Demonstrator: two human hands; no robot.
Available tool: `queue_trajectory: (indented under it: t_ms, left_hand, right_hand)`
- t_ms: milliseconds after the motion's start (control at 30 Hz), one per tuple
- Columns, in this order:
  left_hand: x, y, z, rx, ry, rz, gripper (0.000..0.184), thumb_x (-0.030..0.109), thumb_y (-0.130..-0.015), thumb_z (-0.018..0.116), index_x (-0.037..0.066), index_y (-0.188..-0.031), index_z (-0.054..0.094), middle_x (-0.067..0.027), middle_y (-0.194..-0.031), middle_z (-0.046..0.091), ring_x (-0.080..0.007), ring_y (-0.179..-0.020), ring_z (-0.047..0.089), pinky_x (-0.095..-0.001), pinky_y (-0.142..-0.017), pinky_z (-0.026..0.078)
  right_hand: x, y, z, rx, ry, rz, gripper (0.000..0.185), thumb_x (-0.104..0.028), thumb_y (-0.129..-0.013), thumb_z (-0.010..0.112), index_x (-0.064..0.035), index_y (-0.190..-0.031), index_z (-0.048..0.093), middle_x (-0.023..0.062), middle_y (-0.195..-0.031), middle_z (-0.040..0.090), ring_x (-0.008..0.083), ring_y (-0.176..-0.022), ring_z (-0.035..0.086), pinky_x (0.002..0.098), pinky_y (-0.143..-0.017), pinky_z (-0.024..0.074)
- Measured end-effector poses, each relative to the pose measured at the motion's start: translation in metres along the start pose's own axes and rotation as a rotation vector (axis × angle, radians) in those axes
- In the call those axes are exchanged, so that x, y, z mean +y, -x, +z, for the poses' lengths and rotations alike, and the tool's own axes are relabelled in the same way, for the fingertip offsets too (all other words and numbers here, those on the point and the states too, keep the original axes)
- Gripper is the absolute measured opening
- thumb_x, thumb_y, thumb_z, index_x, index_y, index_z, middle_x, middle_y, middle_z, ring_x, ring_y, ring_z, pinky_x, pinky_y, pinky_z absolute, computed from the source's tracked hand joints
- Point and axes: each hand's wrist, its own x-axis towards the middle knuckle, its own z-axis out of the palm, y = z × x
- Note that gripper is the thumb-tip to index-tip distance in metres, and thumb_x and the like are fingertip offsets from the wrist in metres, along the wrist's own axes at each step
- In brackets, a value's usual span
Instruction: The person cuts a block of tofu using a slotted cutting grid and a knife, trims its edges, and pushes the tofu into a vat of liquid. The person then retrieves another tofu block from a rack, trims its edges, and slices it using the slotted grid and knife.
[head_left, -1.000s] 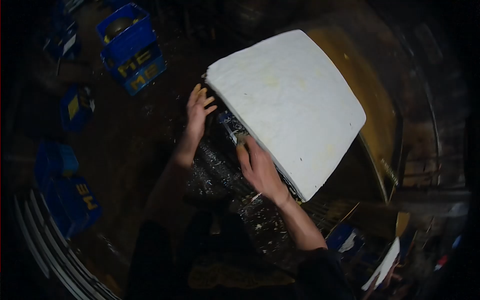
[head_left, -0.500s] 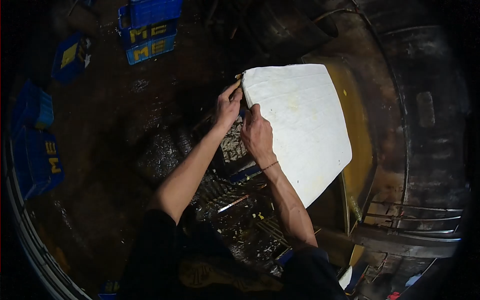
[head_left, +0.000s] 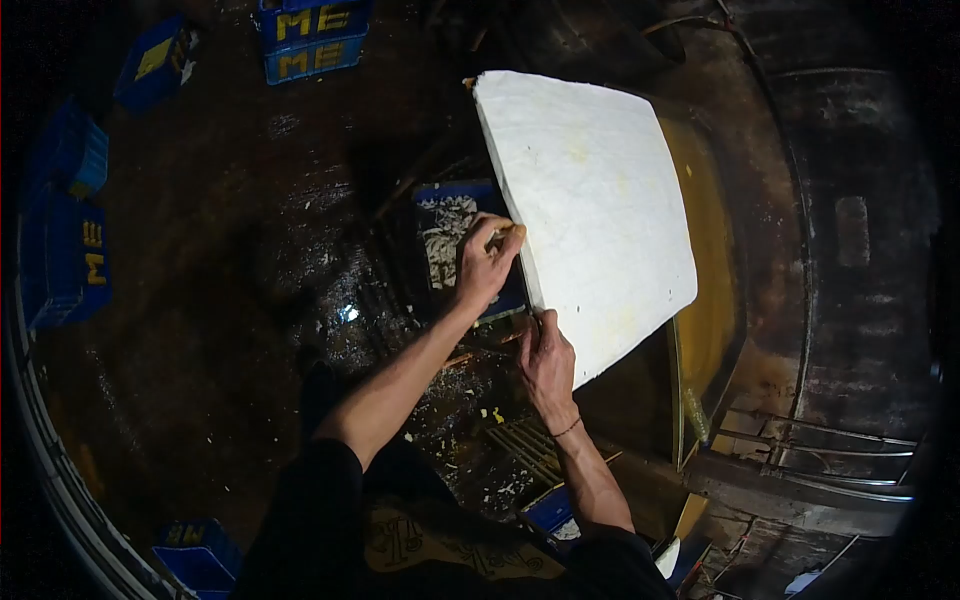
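Note:
A large white sheet or slab (head_left: 600, 210), rounded at its corners, lies in front of me over a yellowish surface. My left hand (head_left: 485, 262) is closed at the middle of its left edge, with thumb and fingers pinched together there. Further down that edge, my right hand (head_left: 549, 365) has its thumb against the rim and its fingers curled around or under it. What lies beneath the rim is hidden. Below the left hand stands a blue crate (head_left: 425, 190) holding greyish-white scraps (head_left: 448, 240).
Blue crates with yellow letters (head_left: 315, 45) are stacked at upper left, and more blue crates (head_left: 65, 245) stand along the left. Dark wet floor (head_left: 230, 250) carries scattered pale bits. Metal rods (head_left: 840, 455) lie at right, beside a slatted rack (head_left: 525, 450) near my body.
Both hands have slid toward me along the sheet's left edge, the left one from near the far corner to the middle. The view has shifted, showing more of the scrap crate.

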Motion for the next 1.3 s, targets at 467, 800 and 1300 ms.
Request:
queue_trajectory:
  t_ms: [467,800,1300]
  left_hand:
    - [-0.035,0.181,0.053,0.115,0.064,-0.444,0.036,0.039,-0.099,0.049,0.004,-0.101,0.056,-0.0074,-0.088,0.057,-0.0165,-0.077,0.056,-0.0304,-0.066,0.046]
    - [-0.141,0.037,0.006,-0.052,0.085,-1.261,0.043,0.036,-0.096,0.038,0.007,-0.121,0.057,-0.0102,-0.105,0.064,-0.0265,-0.085,0.063,-0.041,-0.074,0.055]
    - [0.065,-0.072,0.177,-0.997,-0.386,0.347,0.032,0.008,-0.091,0.062,-0.001,-0.12,0.051,-0.0173,-0.125,0.049,-0.0296,-0.112,0.053,-0.0359,-0.094,0.047]
  right_hand:
    - [0.049,0.135,-0.019,0.029,-0.206,0.134,0.011,-0.008,-0.092,0.058,-0.0022,-0.101,0.055,0.0242,-0.085,0.064,0.044,-0.075,0.062,0.0473,-0.06,0.0498]
    - [-0.05,0.091,-0.02,0.309,-0.742,0.579,0.016,-0.016,-0.099,0.056,-0.0014,-0.106,0.056,-0.0029,-0.075,0.052,0.0062,-0.065,0.045,0.0237,-0.056,0.04]
    - [0.116,0.052,-0.068,1.048,-1.213,0.912,0.038,-0.009,-0.098,0.049,0.0029,-0.134,0.045,0.0066,-0.08,0.057,0.01,-0.044,0.046,0.0262,-0.035,0.0344]
